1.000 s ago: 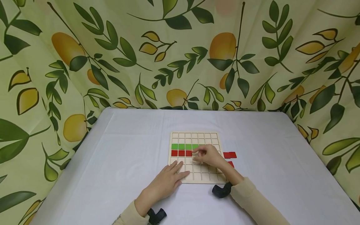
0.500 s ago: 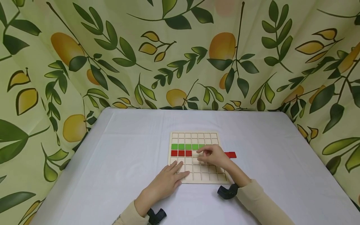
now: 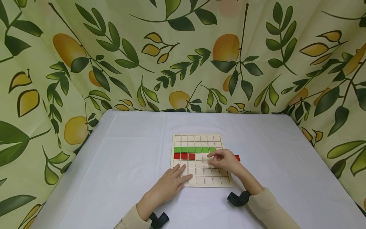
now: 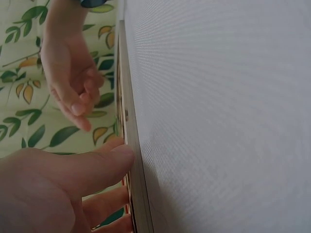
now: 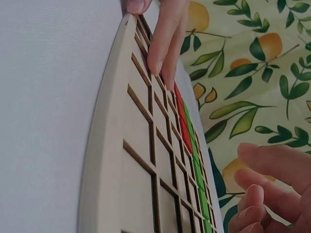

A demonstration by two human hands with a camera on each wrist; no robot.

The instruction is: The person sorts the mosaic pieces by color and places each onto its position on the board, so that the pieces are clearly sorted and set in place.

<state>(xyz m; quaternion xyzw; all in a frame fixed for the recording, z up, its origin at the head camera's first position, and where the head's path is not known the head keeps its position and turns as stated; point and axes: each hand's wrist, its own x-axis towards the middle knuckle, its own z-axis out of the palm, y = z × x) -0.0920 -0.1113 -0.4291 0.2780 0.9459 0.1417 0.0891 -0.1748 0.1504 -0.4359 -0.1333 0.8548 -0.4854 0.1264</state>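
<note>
A pale wooden grid board lies on the white-covered table. One row holds several green square tiles; 3 red square tiles fill the left end of the row below. My left hand rests on the board's near left corner, fingers spread, with its thumb by the edge in the left wrist view. Over the right side of those rows, my right hand hovers apart from the board. Its fingers are loosely bent, and the right wrist view shows no tile between thumb and forefinger.
Part of a loose red tile shows right of the board, beyond my right hand. White cloth covers the table. Behind stands a curtain with a leaf and fruit print. A black device is on my right wrist.
My right hand has drawn rightward over the board, uncovering more green tiles in their row. It now hides most of the loose red tiles at the right. My left hand stays put.
</note>
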